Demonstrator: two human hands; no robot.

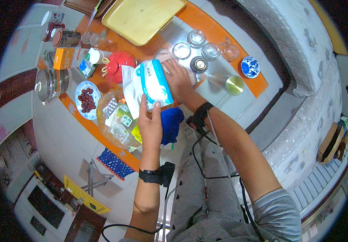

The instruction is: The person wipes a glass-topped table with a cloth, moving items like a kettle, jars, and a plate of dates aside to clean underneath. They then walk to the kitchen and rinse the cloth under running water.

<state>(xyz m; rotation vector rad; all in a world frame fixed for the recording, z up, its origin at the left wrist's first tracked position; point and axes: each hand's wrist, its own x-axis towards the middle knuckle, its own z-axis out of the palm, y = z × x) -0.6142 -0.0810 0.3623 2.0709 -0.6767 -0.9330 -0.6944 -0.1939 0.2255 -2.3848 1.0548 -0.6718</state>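
My left hand (pixel 150 126) grips the lower edge of a white and blue soft package (pixel 154 80), which looks like a pack of wipes or tissues. Thumb and forefinger show on its near side. My right hand (pixel 179 78) lies just right of the package, fingers stretched over a pale pinkish cloth (pixel 192 76) on the table; its fingertips are partly hard to make out. A dark blue cloth (pixel 171 125) is beside my left wrist. Left of the package sits a red rounded object (pixel 120 65) with a beige cord.
On the orange-edged table (pixel 258 86) stand several glass jars (pixel 211 51), a dark-lidded jar (pixel 199 64), a gold-lidded cylinder (pixel 234 85) and a blue-white bowl (pixel 250 67). A yellow tray (pixel 141 20) lies at the back. Leftward are a plate of dates (pixel 96 89) and a clear bowl of packets (pixel 111 130).
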